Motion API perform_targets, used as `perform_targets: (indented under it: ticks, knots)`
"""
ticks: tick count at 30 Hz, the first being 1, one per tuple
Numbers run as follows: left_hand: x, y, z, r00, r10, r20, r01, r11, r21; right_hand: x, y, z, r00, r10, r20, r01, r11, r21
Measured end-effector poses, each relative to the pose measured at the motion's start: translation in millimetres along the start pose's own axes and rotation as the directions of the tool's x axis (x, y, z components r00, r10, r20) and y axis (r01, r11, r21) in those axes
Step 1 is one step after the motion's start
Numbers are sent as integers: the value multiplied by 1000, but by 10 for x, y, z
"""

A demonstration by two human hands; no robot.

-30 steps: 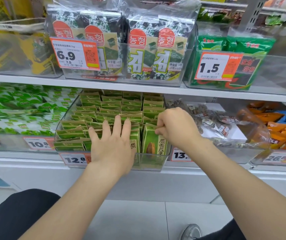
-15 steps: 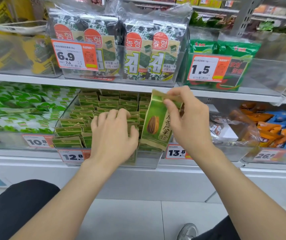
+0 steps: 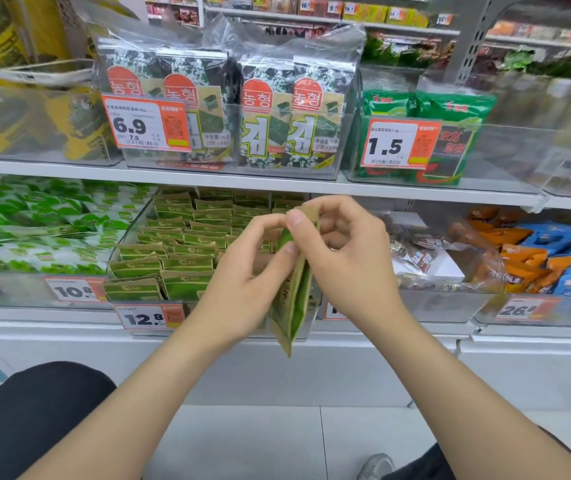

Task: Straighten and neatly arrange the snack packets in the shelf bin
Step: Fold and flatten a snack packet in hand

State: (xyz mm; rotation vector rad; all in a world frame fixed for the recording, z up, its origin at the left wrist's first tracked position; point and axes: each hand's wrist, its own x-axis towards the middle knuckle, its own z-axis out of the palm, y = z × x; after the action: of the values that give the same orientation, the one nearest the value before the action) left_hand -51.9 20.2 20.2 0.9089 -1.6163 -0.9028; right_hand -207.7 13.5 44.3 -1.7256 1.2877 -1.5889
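Lowest in view, a dark-trousered knee [image 3: 35, 410] sits at the left and a grey shoe [image 3: 376, 465] on the pale floor tiles. Both bare forearms reach up from there and meet in front of the bin [image 3: 128, 237]. The left hand [image 3: 242, 289] and right hand [image 3: 350, 268] are close together, each pinching the same green and tan packet [image 3: 292, 306] near its top edge. The packet hangs edge-on between them, clear of the bin, its lower corner dropping below the bin's front edge.

Behind the hands, the clear bin holds rows of matching packets [image 3: 180, 251], mostly upright, with some leaning at the front left. A 12.8 tag [image 3: 149, 317] is on its front. Left of it is a bin of green bags [image 3: 35, 230]; to the right, further along, are orange and blue packs [image 3: 536, 258]. The shelf above [image 3: 242, 183] carries seaweed packs [image 3: 270, 112].
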Motion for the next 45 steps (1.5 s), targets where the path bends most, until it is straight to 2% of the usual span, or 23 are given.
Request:
perform_targets:
  ticks: [5,9,11,14,16,20,22,27,31,33,36,39,42,45]
  knots:
    - [12,29,-40,978,-207,-6,194,925,-328,15,-20,-17,983,92,157,-120,976,181]
    - [8,20,-36,983,-178,-34,162,950,-267,-73,-56,56,946,255,201,-318,858,405]
    - [3,42,-23,982,-184,-50,160,938,-308,-92,-63,103,945,287,157,-326,865,383]
    - [-21,136,2,961,-274,37,252,815,-521,-77,-53,109,961,257,105,-276,916,291]
    - [-12,159,-14,950,-305,62,284,770,-571,-55,-39,88,968,232,92,-248,932,266]
    - [28,144,-35,942,-334,36,287,746,-601,-22,-62,35,975,187,119,-211,946,246]
    - [38,121,-36,941,-337,4,269,744,-611,-5,-68,-1,962,205,178,-247,934,257]
    - [58,107,-24,949,-311,-45,223,768,-600,-18,-79,-14,931,251,263,-298,942,155]
    - [79,122,-48,932,-336,-139,172,744,-646,-74,-39,-32,826,310,472,-350,937,-4]
    - [93,139,-91,924,-345,-165,155,732,-663,-101,-25,-56,784,314,535,-365,931,-12]
    - [90,161,-163,935,-327,-133,167,741,-650,-117,-59,-53,845,261,466,-343,934,99]
    - [57,168,-190,957,-289,-10,237,802,-548,-95,-77,-44,925,193,327,-263,947,186]
    - [1,149,-157,955,-291,62,288,852,-437,-77,-36,-47,951,153,268,-212,955,208]
    - [-23,129,-128,958,-281,52,279,879,-387,-75,-12,-34,955,153,255,-200,965,170]
